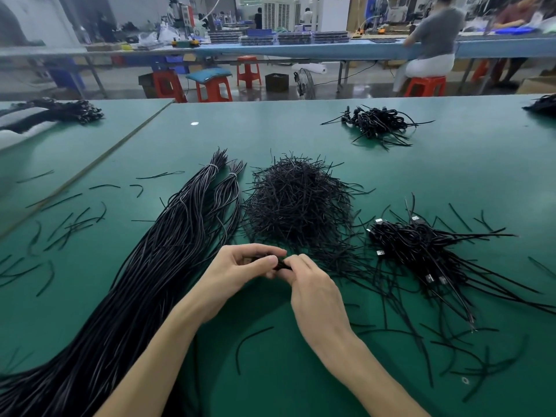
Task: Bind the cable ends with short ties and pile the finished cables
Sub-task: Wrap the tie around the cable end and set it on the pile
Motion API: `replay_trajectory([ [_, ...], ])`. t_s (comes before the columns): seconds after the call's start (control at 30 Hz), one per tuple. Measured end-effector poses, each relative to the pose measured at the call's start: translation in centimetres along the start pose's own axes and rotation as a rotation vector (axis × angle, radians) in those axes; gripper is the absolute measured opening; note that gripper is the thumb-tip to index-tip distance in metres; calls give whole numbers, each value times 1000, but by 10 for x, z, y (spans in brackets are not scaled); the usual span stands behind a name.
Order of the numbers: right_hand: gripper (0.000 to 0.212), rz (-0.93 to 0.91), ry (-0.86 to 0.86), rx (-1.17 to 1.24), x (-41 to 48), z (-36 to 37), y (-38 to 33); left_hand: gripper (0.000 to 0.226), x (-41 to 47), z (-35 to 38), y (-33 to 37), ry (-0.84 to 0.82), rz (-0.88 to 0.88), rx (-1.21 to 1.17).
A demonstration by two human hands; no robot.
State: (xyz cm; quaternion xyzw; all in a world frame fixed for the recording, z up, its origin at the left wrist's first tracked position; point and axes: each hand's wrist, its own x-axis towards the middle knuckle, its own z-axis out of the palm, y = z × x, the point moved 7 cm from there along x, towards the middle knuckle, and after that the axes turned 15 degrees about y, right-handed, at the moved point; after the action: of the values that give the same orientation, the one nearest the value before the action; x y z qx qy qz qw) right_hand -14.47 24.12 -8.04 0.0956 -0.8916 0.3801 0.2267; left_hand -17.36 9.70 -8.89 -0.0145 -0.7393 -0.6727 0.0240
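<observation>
My left hand [240, 266] and my right hand [307, 284] meet over the green table [451, 170], both pinching a small black folded cable end [281, 264] between their fingertips. Most of that piece is hidden by my fingers. Just beyond my hands lies a big heap of short black ties [298, 203]. A long bundle of black cables [156, 260] runs from the lower left toward the middle, banded near its far end. To the right lies a pile of bound cables with USB plugs [421, 245].
Another small pile of cables [379, 121] lies at the far right of the table. Loose ties [66, 227] are scattered left and around the lower right. Across the aisle stand red stools [210, 88] and a workbench with a seated person [433, 40].
</observation>
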Motion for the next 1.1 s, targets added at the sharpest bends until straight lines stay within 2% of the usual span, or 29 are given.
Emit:
replay_trajectory([
  [0.17, 15, -31, 13, -63, 0, -1, -1, 17, -1, -3, 5, -2, 5, 2],
  [0.3, 13, -83, 17, -160, -1, -1, -3, 10, 1, 1, 2, 17, 42, 117],
  [0.37, 18, -103, 13, -212, -2, -1, -6, 10, -1, 4, 5, 56, 145, 241],
  [0.47, 28, -185, 76, -245, -1, -3, -13, 19, -9, 6, 17, 182, 454, 529],
  [0.57, 26, -215, 127, -250, 2, -6, -12, 41, -14, 15, 18, 138, 549, 721],
  [0.67, 21, -204, 118, -265, 3, -7, -6, 50, -16, 24, 14, 75, 561, 830],
  [0.8, 7, -192, 74, -179, 4, -4, -6, 46, -15, 22, 12, 97, 566, 842],
  [0.87, 16, -172, 80, -86, 7, -6, -5, 47, -13, 18, 14, 176, 568, 843],
  [0.93, 28, -140, 153, 34, 9, -14, -5, 48, -10, 9, 17, 306, 546, 820],
  [1.03, 30, 23, 408, 148, 12, -35, 9, 49, -5, -11, 14, 472, 421, 728],
  [1.1, 28, 127, 532, 64, 13, -47, 24, 50, -1, -25, 10, 564, 325, 619],
])
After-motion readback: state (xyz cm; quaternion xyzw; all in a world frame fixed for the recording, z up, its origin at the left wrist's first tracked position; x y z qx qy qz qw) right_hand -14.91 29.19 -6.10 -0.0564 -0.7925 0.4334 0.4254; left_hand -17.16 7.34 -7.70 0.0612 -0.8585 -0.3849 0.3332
